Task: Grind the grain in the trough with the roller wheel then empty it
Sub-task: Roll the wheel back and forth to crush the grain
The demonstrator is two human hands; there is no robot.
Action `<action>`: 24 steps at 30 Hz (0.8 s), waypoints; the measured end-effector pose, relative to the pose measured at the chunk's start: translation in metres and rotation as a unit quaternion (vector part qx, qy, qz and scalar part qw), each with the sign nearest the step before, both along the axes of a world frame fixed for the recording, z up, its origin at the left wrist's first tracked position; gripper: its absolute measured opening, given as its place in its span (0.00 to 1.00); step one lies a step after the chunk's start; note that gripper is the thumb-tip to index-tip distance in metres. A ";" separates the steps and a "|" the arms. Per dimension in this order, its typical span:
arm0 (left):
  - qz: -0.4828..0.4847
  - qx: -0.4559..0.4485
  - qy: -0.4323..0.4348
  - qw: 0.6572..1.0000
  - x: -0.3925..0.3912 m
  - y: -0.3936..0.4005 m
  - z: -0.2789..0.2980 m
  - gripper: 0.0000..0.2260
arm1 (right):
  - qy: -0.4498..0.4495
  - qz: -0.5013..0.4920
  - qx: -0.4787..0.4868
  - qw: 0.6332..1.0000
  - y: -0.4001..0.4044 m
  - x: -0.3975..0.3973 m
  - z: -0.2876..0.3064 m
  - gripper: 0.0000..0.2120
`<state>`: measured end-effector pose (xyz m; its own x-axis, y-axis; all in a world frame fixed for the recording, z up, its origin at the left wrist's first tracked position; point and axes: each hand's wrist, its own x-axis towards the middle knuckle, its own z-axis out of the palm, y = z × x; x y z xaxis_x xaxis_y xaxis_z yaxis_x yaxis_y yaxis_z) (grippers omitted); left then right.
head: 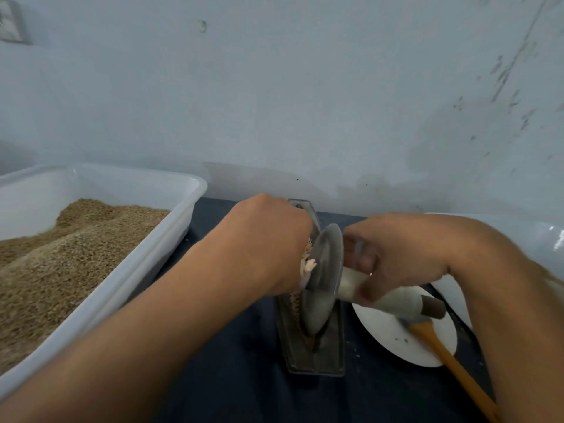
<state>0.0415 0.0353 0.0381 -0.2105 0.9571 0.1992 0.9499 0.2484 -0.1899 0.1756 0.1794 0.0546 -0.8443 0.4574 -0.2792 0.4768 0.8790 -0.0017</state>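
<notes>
The roller wheel [324, 280] is stood on edge in the trough [314, 349], its axle gripped by the left hand [268, 244] and right hand [399, 254]; left of the trough, a grain-filled tub [128, 270] is seen

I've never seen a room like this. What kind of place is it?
Probably a simple workroom for grinding grain by hand. A metal trough with a roller wheel sits on a dark table by a bare wall, beside a tub of grain.
</notes>
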 end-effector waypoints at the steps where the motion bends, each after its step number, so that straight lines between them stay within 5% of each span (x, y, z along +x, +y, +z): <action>1: 0.002 0.000 0.001 1.000 0.000 -0.001 0.001 0.11 | -0.002 0.002 0.005 1.000 0.000 -0.001 0.000 0.22; 6: 0.035 -0.022 -0.024 0.999 -0.016 0.014 -0.010 0.07 | 0.041 -0.011 -0.008 0.999 0.017 -0.006 -0.014 0.15; 10: 0.062 0.012 -0.068 0.996 -0.039 0.039 -0.036 0.05 | 0.160 -0.020 0.023 0.987 0.038 -0.025 -0.041 0.06; 15: 0.065 0.092 -0.081 0.990 -0.061 0.055 -0.062 0.18 | 0.287 -0.031 0.122 0.950 0.049 -0.045 -0.068 0.17; 19: 0.059 0.078 -0.067 0.993 -0.064 0.055 -0.061 0.13 | 0.265 -0.024 0.089 0.960 0.049 -0.044 -0.065 0.17; 24: 0.066 0.018 -0.031 0.997 -0.040 0.036 -0.037 0.05 | 0.137 -0.023 0.039 0.990 0.036 -0.022 -0.033 0.12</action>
<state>0.0018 0.0712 0.0010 -0.3471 0.9127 0.2156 0.9181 0.3777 -0.1206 0.1533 0.2153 0.0214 -0.8607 0.5090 -0.0051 0.5081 0.8585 -0.0692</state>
